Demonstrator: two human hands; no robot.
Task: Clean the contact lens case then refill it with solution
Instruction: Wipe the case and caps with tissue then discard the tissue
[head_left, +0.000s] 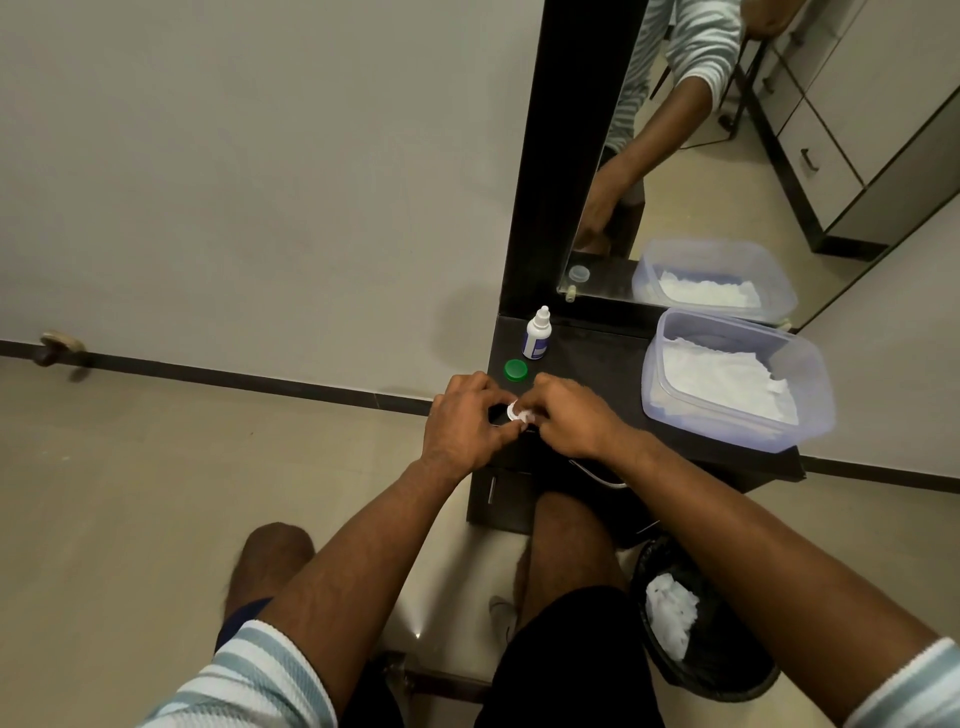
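Both hands meet over the front left of the dark table. My left hand pinches the small white contact lens case, mostly hidden by fingers. My right hand pinches a bit of white tissue against the case. A green lens case cap lies on the table just behind the hands. Further back stands the small white solution bottle, upright with its cap on.
A clear plastic tub holding white tissues fills the table's right side. A mirror stands behind it. A black bin with used tissues sits on the floor at the right, beside my knee.
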